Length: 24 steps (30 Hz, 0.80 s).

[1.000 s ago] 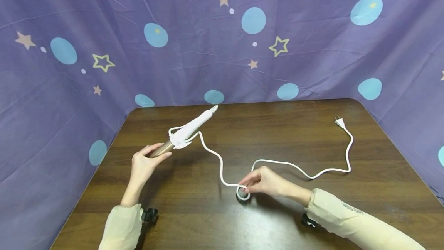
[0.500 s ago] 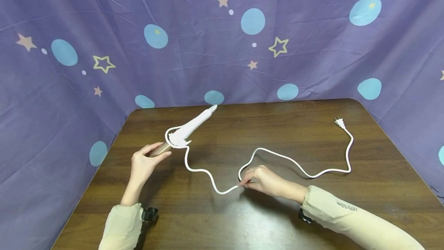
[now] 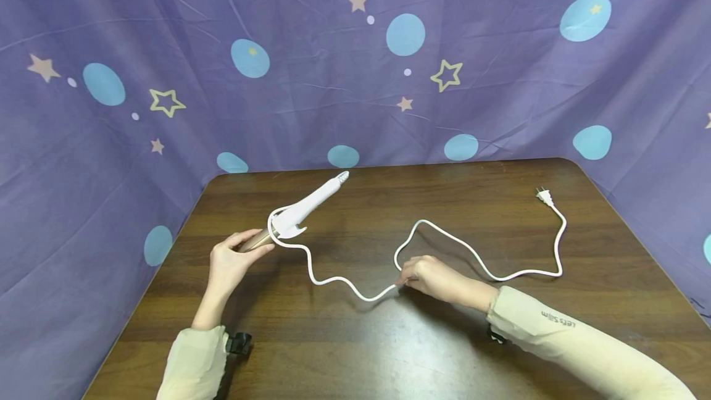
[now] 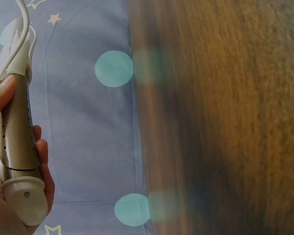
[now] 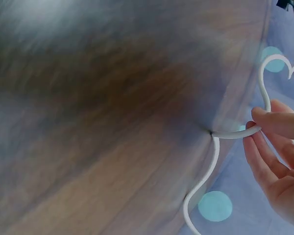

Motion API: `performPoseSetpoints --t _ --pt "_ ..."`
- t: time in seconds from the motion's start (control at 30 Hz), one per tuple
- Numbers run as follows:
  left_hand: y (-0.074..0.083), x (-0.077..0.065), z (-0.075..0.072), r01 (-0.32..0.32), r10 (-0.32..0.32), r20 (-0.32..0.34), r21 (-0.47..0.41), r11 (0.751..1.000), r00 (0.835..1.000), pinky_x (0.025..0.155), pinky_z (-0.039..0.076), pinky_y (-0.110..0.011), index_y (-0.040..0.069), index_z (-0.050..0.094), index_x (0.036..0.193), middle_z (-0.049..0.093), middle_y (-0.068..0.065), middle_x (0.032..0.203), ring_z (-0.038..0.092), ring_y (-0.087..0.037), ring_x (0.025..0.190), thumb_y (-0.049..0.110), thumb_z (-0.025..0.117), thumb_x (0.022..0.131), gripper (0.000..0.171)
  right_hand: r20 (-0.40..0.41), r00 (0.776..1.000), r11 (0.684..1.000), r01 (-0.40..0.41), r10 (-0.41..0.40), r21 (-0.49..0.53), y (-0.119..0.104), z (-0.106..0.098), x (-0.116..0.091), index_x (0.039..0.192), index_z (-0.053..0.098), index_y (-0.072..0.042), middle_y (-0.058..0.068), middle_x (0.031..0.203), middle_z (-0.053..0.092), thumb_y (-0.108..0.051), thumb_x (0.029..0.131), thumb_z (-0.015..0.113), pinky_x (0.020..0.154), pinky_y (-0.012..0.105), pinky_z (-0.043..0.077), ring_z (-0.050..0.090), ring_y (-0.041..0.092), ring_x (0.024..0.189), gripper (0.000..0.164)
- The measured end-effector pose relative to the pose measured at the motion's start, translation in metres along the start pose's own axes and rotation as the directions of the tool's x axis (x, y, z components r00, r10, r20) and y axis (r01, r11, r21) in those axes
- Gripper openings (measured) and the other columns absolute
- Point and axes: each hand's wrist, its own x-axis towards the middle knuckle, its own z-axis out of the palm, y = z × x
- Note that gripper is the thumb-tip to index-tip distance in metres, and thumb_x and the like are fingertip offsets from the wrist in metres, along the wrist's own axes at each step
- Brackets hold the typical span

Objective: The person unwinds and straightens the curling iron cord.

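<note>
A curling iron (image 3: 311, 202), with a white tapered part and a gold part, slants above the left side of the table. My left hand (image 3: 229, 267) grips its gold end, thumb and fingers on opposite sides. In the left wrist view, small holes dot the gold part, and a white end piece lies by the palm. The white cord (image 3: 533, 272) curves round the iron's middle, then runs right across the table. My right hand (image 3: 439, 279) pinches it between thumb and fingertips, as the right wrist view shows. How the cord joins the iron is unclear.
The two-pin plug (image 3: 544, 195) lies at the back right of the brown wooden table (image 3: 333, 357). A purple curtain (image 3: 311, 110) with stars and blue spots hangs behind and beside the table.
The small loop in the cord below my right hand has opened out. My right hand has shifted slightly right and away. The cord at the iron has slid lower; my left hand stays in place.
</note>
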Motion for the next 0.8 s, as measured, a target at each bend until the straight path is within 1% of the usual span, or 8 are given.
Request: performPoseSetpoints --t 0.13,0.3,0.37,0.47,0.53,0.67,0.7,0.8 --pt "0.002 -0.001 0.000 -0.017 0.018 -0.008 0.040 0.999 1.000 0.071 0.037 -0.017 0.036 0.067 0.094 0.066 0.011 0.089 0.056 -0.006 0.079 0.045 0.081 0.053 0.044 0.050 0.999 1.000 -0.017 0.017 -0.004 0.005 -0.001 0.000 0.078 0.070 -0.008 -0.004 0.073 0.064 0.004 0.067 0.068 0.070 0.023 0.044 0.058 0.009 0.073 0.016" --pt "0.063 -0.010 -0.014 0.000 0.002 0.037 -0.045 0.999 0.999 0.073 0.037 -0.021 0.022 0.070 0.095 0.067 0.000 0.090 0.056 -0.010 0.082 0.034 0.081 0.058 0.040 0.100 0.995 1.000 -0.020 0.021 -0.016 0.010 0.000 -0.002 0.079 0.070 -0.008 -0.004 0.074 0.065 0.005 0.066 0.069 0.069 0.023 0.043 0.058 0.009 0.073 0.018" --pt "0.096 -0.013 -0.021 0.058 -0.055 0.071 -0.050 0.997 0.996 0.071 0.037 -0.022 0.014 0.070 0.095 0.067 -0.007 0.092 0.055 -0.013 0.081 0.026 0.081 0.060 0.039 0.117 0.993 1.000 -0.026 0.028 -0.014 0.012 0.000 -0.002 0.080 0.070 -0.008 -0.004 0.075 0.065 0.005 0.066 0.068 0.069 0.023 0.043 0.058 0.008 0.073 0.019" --pt "0.117 -0.014 -0.026 0.090 -0.092 0.080 0.035 0.995 0.993 0.068 0.037 -0.019 0.010 0.069 0.096 0.066 -0.010 0.093 0.053 -0.010 0.079 0.025 0.081 0.061 0.040 0.134 0.990 0.999 -0.036 0.037 -0.004 0.012 0.000 -0.003 0.081 0.070 -0.009 -0.005 0.076 0.065 0.006 0.066 0.068 0.069 0.022 0.043 0.057 0.007 0.073 0.020" --pt "0.115 -0.014 -0.026 0.085 -0.084 0.090 0.002 0.996 0.992 0.064 0.037 -0.018 0.007 0.069 0.096 0.066 -0.012 0.092 0.052 -0.009 0.075 0.022 0.081 0.060 0.040 0.139 0.989 0.999 -0.043 0.043 0.003 0.012 0.000 -0.003 0.081 0.070 -0.009 -0.005 0.076 0.065 0.005 0.067 0.068 0.069 0.022 0.043 0.057 0.006 0.073 0.020" --pt "0.074 -0.011 -0.018 0.016 -0.013 0.077 -0.045 0.999 0.997 0.060 0.037 -0.020 0.016 0.070 0.095 0.066 -0.004 0.088 0.053 -0.009 0.072 0.026 0.083 0.058 0.041 0.130 0.991 0.998 -0.049 0.044 0.032 0.014 0.001 -0.003 0.080 0.070 -0.008 -0.004 0.075 0.065 0.006 0.067 0.068 0.067 0.020 0.043 0.057 0.006 0.071 0.019" --pt "0.074 -0.012 -0.018 0.004 0.005 0.089 -0.098 0.995 0.996 0.062 0.038 -0.021 0.017 0.070 0.095 0.067 -0.003 0.088 0.054 -0.010 0.073 0.026 0.082 0.058 0.040 0.126 0.991 0.998 -0.054 0.049 0.038 0.014 0.001 -0.003 0.080 0.070 -0.008 -0.004 0.074 0.064 0.005 0.067 0.068 0.067 0.020 0.043 0.057 0.006 0.071 0.019" --pt "0.048 -0.009 -0.013 0.005 0.004 0.096 -0.095 0.995 0.995 0.065 0.038 -0.022 0.017 0.070 0.096 0.067 -0.003 0.090 0.055 -0.013 0.075 0.027 0.083 0.057 0.042 0.121 0.990 0.993 -0.086 0.077 0.075 0.014 0.001 -0.002 0.080 0.069 -0.006 -0.003 0.073 0.064 0.005 0.067 0.067 0.065 0.019 0.043 0.057 0.006 0.069 0.017"
